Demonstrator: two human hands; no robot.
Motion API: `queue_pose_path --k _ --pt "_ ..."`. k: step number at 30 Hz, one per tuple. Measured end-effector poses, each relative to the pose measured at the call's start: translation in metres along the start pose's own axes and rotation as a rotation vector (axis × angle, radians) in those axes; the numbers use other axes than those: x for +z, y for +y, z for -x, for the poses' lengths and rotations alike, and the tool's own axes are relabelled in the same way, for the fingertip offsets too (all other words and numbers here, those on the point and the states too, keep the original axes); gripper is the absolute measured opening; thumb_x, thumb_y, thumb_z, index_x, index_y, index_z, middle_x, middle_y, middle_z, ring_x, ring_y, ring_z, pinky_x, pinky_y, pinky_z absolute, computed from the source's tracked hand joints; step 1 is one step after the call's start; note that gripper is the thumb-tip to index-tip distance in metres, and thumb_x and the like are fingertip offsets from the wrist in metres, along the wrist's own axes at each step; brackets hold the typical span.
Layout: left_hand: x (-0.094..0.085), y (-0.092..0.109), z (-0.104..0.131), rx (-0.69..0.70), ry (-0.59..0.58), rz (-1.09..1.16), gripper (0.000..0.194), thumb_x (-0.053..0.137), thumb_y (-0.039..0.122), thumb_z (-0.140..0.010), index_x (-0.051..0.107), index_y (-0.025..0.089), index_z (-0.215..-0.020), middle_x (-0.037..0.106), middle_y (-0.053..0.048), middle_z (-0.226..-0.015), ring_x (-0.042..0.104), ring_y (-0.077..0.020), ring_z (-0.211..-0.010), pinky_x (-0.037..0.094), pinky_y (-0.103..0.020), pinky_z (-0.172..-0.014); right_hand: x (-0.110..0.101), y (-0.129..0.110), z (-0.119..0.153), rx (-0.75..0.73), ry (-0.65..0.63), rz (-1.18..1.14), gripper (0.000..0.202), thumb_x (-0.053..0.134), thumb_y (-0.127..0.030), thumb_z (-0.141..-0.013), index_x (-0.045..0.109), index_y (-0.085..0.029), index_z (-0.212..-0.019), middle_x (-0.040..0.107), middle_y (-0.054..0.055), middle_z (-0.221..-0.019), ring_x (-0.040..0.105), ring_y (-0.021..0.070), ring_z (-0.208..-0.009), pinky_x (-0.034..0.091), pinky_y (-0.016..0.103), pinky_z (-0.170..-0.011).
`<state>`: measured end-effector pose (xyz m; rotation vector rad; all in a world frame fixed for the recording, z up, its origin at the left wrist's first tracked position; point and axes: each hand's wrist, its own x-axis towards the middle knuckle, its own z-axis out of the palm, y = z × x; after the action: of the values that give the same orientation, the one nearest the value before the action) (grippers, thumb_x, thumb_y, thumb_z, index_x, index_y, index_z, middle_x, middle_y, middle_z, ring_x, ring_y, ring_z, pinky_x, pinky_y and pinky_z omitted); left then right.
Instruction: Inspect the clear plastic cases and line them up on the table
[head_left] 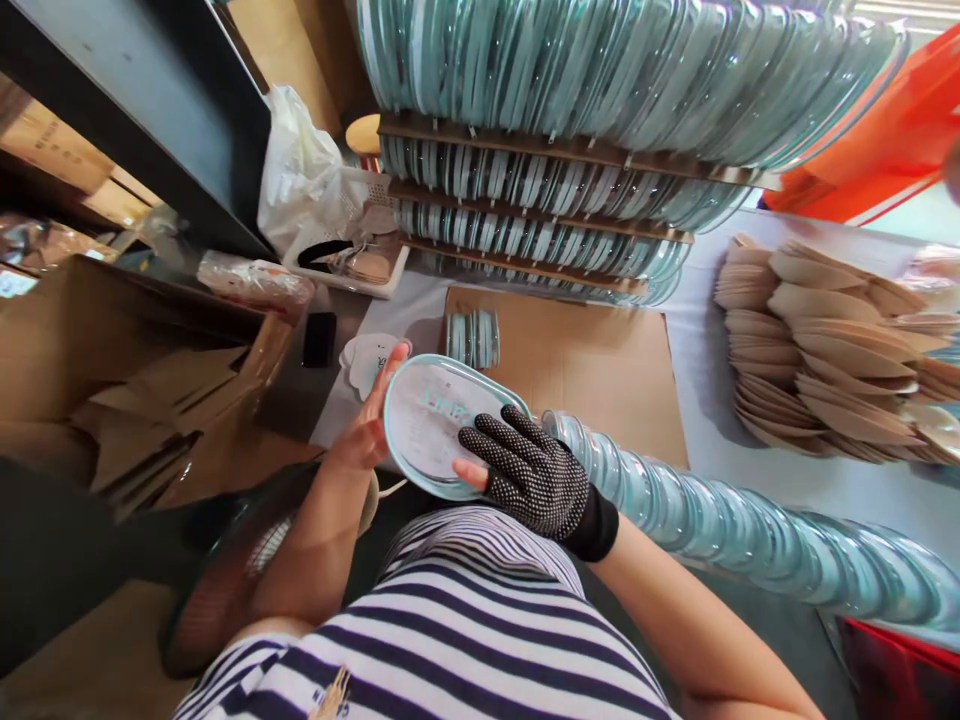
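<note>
An oval clear case with a teal rim (427, 425) is held up in front of my striped shirt, a pale insert with teal lettering inside it. My bare left hand (373, 420) grips the case's left end, fingers along its outer edge. Across its right half lies my right hand (529, 475) in a black dotted glove, fingers stretched out flat and the thumb tip bare. A long row of similar teal-rimmed cases (697, 510) runs from beside my right hand toward the lower right. Several small ones (472, 338) stand on the cardboard sheet (600, 360).
Tall racks of teal-rimmed pieces (600, 80) rise at the back. Stacks of tan pads (832, 350) are on the right. At the left are a black phone (319, 340), a white tray (394, 285) and an open cardboard box (97, 310).
</note>
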<state>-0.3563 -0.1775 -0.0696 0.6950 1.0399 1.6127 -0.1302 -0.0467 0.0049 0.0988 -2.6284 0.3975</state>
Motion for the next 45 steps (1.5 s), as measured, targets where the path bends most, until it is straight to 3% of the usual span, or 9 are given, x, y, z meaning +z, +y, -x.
queue_pose_path --k 4,9,13,16,19,23,26,40,45 --pt "0.019 0.011 0.0 0.001 -0.141 -0.016 0.093 0.09 0.039 -0.062 0.044 0.029 -0.142 0.052 -0.01 -0.146 0.052 -0.0332 -0.132 0.042 -0.044 -0.109 -0.003 -0.004 -0.007 0.028 0.043 0.027 0.035 0.049 -0.016 -0.101 0.057 -0.014 -0.135 0.066 0.018 -0.133 0.047 0.0277 -0.143 0.052 0.053 -0.109" --pt "0.024 0.007 -0.017 -0.158 -0.152 0.187 0.061 0.075 0.067 -0.072 0.055 0.021 -0.107 0.065 -0.007 -0.111 0.065 -0.0226 -0.096 0.053 -0.031 -0.079 -0.017 -0.002 -0.01 -0.059 -0.021 0.029 0.028 0.054 -0.016 -0.1 0.065 -0.016 -0.126 0.076 0.009 -0.115 0.069 0.0225 -0.118 0.059 0.046 -0.102" --pt "0.011 0.008 -0.037 -0.42 -0.275 0.178 0.061 0.084 0.059 -0.068 0.054 0.021 -0.105 0.064 0.0 -0.09 0.062 -0.012 -0.069 0.047 -0.019 -0.058 -0.029 -0.005 -0.011 -0.122 -0.021 0.04 0.019 0.065 -0.018 -0.095 0.071 -0.02 -0.113 0.079 0.001 -0.104 0.074 0.0205 -0.104 0.063 0.042 -0.094" --pt "0.012 0.012 -0.048 -0.594 -0.431 0.252 0.067 0.085 0.055 -0.068 0.056 0.022 -0.119 0.07 -0.006 -0.103 0.069 -0.0165 -0.077 0.052 -0.022 -0.062 -0.03 -0.01 -0.008 -0.144 -0.02 -0.032 0.016 0.065 -0.022 -0.096 0.072 -0.022 -0.111 0.079 -0.001 -0.106 0.073 0.0169 -0.102 0.061 0.04 -0.1" --pt "0.023 0.015 -0.047 -0.697 -0.564 0.264 0.082 0.087 0.038 -0.068 0.052 0.025 -0.141 0.065 -0.013 -0.135 0.067 -0.0278 -0.115 0.055 -0.036 -0.091 -0.03 -0.006 0.002 -0.095 -0.08 -0.059 0.022 0.059 -0.023 -0.098 0.07 -0.022 -0.117 0.077 0.004 -0.114 0.07 0.0191 -0.111 0.057 0.043 -0.104" --pt "0.038 0.011 -0.035 -0.656 -0.504 0.286 0.081 0.081 0.018 -0.072 0.052 0.027 -0.147 0.047 -0.012 -0.157 0.051 -0.0304 -0.14 0.041 -0.043 -0.113 -0.034 0.008 0.025 0.145 -0.227 0.031 0.072 0.065 -0.04 -0.087 0.048 -0.002 -0.145 0.055 0.029 -0.143 0.048 0.0419 -0.139 0.037 0.071 -0.112" --pt "0.046 0.005 -0.027 -0.693 -0.427 0.335 0.079 0.08 0.017 -0.074 0.052 0.028 -0.148 0.056 -0.013 -0.15 0.06 -0.0309 -0.13 0.044 -0.047 -0.11 -0.034 0.005 0.033 0.24 -0.327 -0.005 0.095 0.065 -0.053 -0.08 0.034 -0.001 -0.154 0.043 0.03 -0.153 0.035 0.0456 -0.146 0.02 0.075 -0.117" --pt "0.062 0.0 -0.021 -0.708 -0.393 0.332 0.07 0.077 0.018 -0.07 0.061 0.017 -0.138 0.065 -0.016 -0.137 0.065 -0.032 -0.122 0.048 -0.042 -0.103 -0.031 0.001 0.032 0.18 -0.388 -0.141 0.081 0.061 -0.035 -0.084 0.034 -0.012 -0.157 0.053 0.02 -0.149 0.044 0.0339 -0.142 0.03 0.061 -0.12" --pt "0.066 0.005 -0.02 -0.52 -0.325 0.273 0.073 0.077 0.028 -0.073 0.058 0.016 -0.142 0.063 -0.017 -0.14 0.061 -0.0377 -0.126 0.046 -0.047 -0.106 -0.037 0.014 0.048 0.461 -0.177 -0.142 0.073 0.061 -0.036 -0.09 0.037 -0.016 -0.156 0.046 0.021 -0.155 0.039 0.0376 -0.146 0.033 0.064 -0.119"
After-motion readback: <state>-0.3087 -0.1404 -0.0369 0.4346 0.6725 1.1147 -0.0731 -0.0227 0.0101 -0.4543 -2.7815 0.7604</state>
